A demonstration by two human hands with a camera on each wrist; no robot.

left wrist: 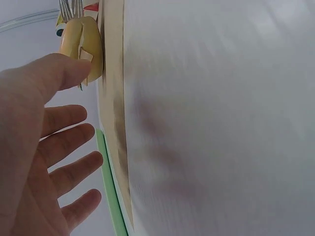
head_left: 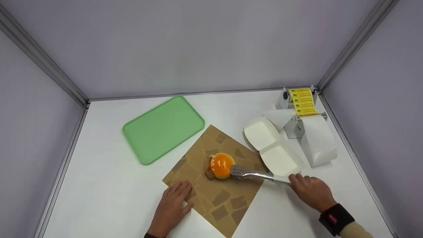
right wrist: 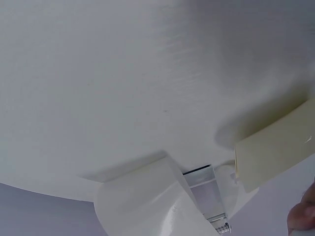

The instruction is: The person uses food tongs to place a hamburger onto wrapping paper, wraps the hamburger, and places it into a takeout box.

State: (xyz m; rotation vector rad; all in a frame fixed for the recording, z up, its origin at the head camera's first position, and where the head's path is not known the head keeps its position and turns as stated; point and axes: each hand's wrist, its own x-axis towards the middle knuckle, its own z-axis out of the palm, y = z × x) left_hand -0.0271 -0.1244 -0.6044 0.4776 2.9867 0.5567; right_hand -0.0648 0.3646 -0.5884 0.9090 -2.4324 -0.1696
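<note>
In the head view, a burger (head_left: 222, 165) with a glossy orange bun top lies near the middle of a printed brown wrapping paper (head_left: 218, 203); some brown filling sticks out at its left. My right hand (head_left: 312, 191) grips the white handle of metal tongs (head_left: 252, 174), whose slotted end touches the bun's right edge. My left hand (head_left: 172, 206) is at the paper's left corner, fingers extended. The left wrist view shows this hand (left wrist: 54, 132) with spread fingers, the burger (left wrist: 81, 49) beyond the thumb and tong prongs (left wrist: 72, 9) at it. Only fingertips of the right hand (right wrist: 302, 214) appear in the right wrist view.
A green tray (head_left: 163, 129) lies at the back left. Right of the paper stands an unfolded white box (head_left: 281, 158), close to the tongs. Behind it is a label dispenser (head_left: 292, 127) with yellow labels (head_left: 303, 102) and a hanging white strip (head_left: 319, 140). Walls enclose the table.
</note>
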